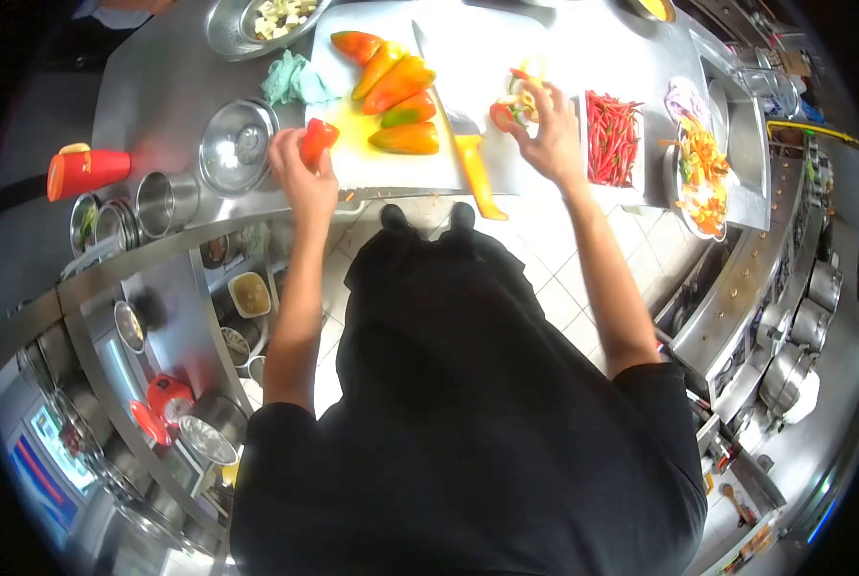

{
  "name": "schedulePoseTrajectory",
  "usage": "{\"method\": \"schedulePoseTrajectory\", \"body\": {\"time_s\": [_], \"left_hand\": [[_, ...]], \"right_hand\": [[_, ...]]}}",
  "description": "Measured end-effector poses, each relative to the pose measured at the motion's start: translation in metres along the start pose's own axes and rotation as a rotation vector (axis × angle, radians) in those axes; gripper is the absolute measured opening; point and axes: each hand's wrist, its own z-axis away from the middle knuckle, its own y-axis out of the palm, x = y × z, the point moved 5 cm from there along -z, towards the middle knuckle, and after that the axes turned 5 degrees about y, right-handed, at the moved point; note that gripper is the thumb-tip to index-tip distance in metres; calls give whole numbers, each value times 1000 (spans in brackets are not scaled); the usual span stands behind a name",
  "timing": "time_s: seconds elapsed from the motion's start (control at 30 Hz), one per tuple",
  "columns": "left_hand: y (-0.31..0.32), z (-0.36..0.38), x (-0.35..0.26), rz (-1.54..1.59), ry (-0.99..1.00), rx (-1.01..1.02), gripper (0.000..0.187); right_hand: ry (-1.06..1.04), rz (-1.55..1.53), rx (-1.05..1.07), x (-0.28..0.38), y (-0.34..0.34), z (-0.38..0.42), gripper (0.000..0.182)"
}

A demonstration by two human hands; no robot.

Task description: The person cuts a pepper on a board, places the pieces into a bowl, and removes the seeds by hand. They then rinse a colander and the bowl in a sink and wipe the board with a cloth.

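A piece of red bell pepper is gripped in the fingers of my left hand, at the front left corner of the white cutting board. My right hand reaches over a small pile of pepper trimmings, its fingers apart. Whether its fingertips touch the trimmings is hard to make out. Several orange and green-tinged peppers lie on the board between my hands. To their right rests a knife with a yellow-orange handle, the handle jutting past the counter's front edge.
Left of the board are a green cloth, a metal bowl and a red bottle. A tray of red chilies and a bowl of cut vegetables stand at right. Diced food fills a bowl behind.
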Motion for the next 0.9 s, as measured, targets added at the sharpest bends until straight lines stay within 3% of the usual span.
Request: {"method": "schedulePoseTrajectory", "body": {"time_s": [0.07, 0.13, 0.2, 0.27, 0.4, 0.43, 0.57, 0.67, 0.73, 0.8, 0.87, 0.9], "left_hand": [[-12, 2, -12, 151, 10, -69, 38], [-20, 7, -34, 212, 27, -58, 35], [-22, 11, -47, 294, 60, 55, 33], [-20, 15, -47, 311, 71, 101, 32], [-9, 20, -43, 329, 113, 188, 27], [-9, 17, -50, 340, 130, 183, 24], [-1, 10, -75, 375, 158, 225, 23], [16, 5, -103, 358, 146, 229, 25], [40, 5, -110, 449, 102, 183, 22], [58, 4, -128, 498, 31, 175, 22], [71, 9, -148, 534, 21, 173, 24], [75, 15, -153, 544, -16, 132, 25]], "right_hand": [[-119, 6, 33, -14, 15, -14, 67], [-188, 104, 6, -22, 35, -26, 67], [-263, 200, -21, -32, 53, -46, 66], [-352, 136, -54, -41, 61, -63, 50], [-254, -173, -152, -57, 66, -94, 32], [-133, -210, -230, -58, 64, -95, 26], [-129, -167, -404, -79, 71, -132, 21], [-79, -148, -324, -84, 62, -157, 15], [12, -335, -350, -99, 63, -172, 15], [51, -421, -568, -112, 47, -172, 16], [123, -629, -566, -113, -13, -142, 19], [57, -819, -568, -129, -29, -137, 17]]}}
